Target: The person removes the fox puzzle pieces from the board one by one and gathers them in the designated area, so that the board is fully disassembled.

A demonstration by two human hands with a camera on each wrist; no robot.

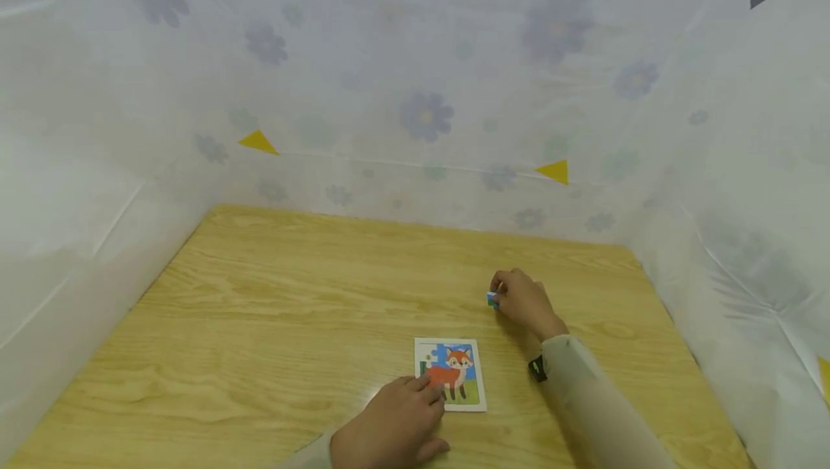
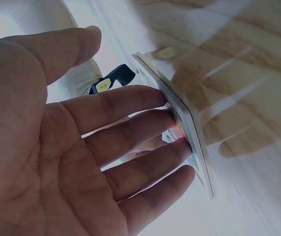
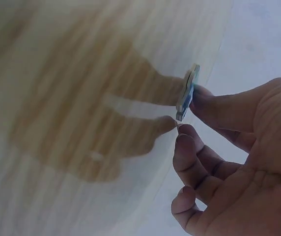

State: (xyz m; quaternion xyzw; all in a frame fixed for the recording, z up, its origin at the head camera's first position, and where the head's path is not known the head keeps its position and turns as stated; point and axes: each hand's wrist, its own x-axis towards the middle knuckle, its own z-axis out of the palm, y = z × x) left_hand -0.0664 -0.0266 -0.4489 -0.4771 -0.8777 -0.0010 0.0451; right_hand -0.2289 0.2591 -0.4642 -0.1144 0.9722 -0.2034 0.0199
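A framed fox jigsaw puzzle (image 1: pixel 470 372) lies flat on the wooden table, partly under my left hand (image 1: pixel 398 415). Pale bare spots show at its upper left. In the left wrist view, the straight fingers (image 2: pixel 145 172) of that hand rest their tips on the puzzle's face, thumb held apart. Farther back and to the right, my right hand (image 1: pixel 524 301) has its thumb and curled forefinger at a small blue-and-green puzzle piece (image 1: pixel 491 300). The right wrist view shows this puzzle piece (image 3: pixel 187 93) nearly edge-on, close against the tabletop, thumb on its face and forefinger tip at its lower edge.
The wood-grain table (image 1: pixel 292 296) stretches out around both hands. White flowered sheeting (image 1: pixel 350 80) encloses it at the back and on both sides, with yellow triangles (image 1: pixel 552 172) on it. A dark band (image 1: pixel 537 369) sits at my right wrist.
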